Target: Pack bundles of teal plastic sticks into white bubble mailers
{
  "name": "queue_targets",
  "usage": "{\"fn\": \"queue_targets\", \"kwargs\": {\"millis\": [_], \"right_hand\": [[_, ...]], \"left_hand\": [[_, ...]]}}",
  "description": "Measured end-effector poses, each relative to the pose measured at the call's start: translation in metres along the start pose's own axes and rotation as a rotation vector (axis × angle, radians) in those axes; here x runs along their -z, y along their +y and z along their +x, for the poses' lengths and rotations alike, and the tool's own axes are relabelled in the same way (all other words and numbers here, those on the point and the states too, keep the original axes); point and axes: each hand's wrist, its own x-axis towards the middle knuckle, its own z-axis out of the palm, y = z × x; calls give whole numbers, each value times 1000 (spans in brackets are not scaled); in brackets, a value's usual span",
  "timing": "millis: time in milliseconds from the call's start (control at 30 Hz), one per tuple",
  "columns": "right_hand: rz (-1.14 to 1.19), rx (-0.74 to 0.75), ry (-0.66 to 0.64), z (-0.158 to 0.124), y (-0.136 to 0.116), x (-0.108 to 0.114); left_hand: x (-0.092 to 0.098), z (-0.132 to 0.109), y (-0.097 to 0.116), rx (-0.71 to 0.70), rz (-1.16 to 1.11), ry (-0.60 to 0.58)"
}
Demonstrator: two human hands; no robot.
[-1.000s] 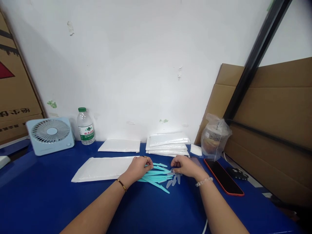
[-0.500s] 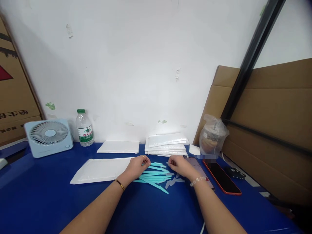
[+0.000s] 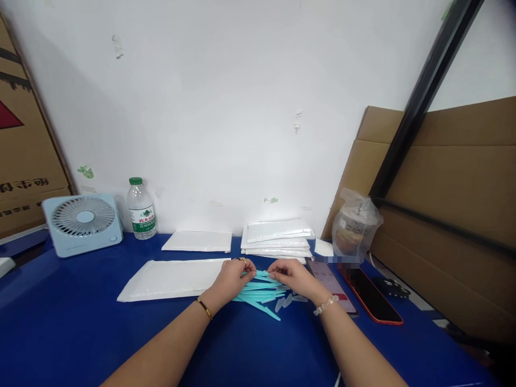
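Observation:
A heap of thin teal plastic sticks (image 3: pixel 258 294) lies on the blue table (image 3: pixel 80 333) in front of me. My left hand (image 3: pixel 231 278), with a ring and a gold bracelet, rests curled on the heap's left end. My right hand (image 3: pixel 292 277), wearing a bead bracelet, has its fingers pinched on the sticks at the top of the heap, close to the left hand. A few small clear plastic caps (image 3: pixel 284 302) lie beside the heap under my right wrist. A long white padded envelope (image 3: pixel 171 278) lies just left of my left hand.
Behind are another white envelope (image 3: pixel 198 241) and a stack of them (image 3: pixel 277 238). A small blue fan (image 3: pixel 83 222) and a water bottle (image 3: pixel 141 209) stand at the back left. Two phones (image 3: pixel 363 293), a bagged drink cup (image 3: pixel 355 226) and cardboard (image 3: pixel 443 204) fill the right.
My right hand has moved left from the clear caps onto the teal sticks, leaving the caps on the table. My left hand has stayed on the heap.

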Motion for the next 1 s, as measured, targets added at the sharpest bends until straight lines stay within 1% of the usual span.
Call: {"fn": "queue_targets", "kwargs": {"millis": [67,100,133,167,200,233,267,333,400,467,600,833,1000], "right_hand": [[-23,-18,39,1,3,2],[-44,-28,74,1,5,4],[-73,-37,116,0,7,8],[-109,-44,155,-1,9,11],[-148,-47,178,-2,11,15],[-180,-51,175,-4,12,19],[-199,-59,144,-6,13,22],[-200,-79,24,-11,13,26],[-188,-103,-89,-13,13,26],[-191,-120,-136,-13,13,23],[-209,-130,-144,-12,10,22],[-221,-126,-107,-17,10,32],[-207,-107,-101,-16,11,29]], "left_hand": [[1,-2,5,-15,80,90],[3,-4,7,-24,112,115],[4,-5,8,-37,134,109],[5,-6,8,-53,147,74],[6,-7,7,-68,153,20],[6,-7,6,-78,154,-34],[6,-8,5,-79,153,-83],[6,-8,3,-66,151,-156],[7,-7,3,-58,152,-190],[7,-6,4,-59,172,-189],[9,-5,4,-69,206,-177],[7,-4,-2,-86,202,-159],[6,-3,-2,-99,182,-138]]}}
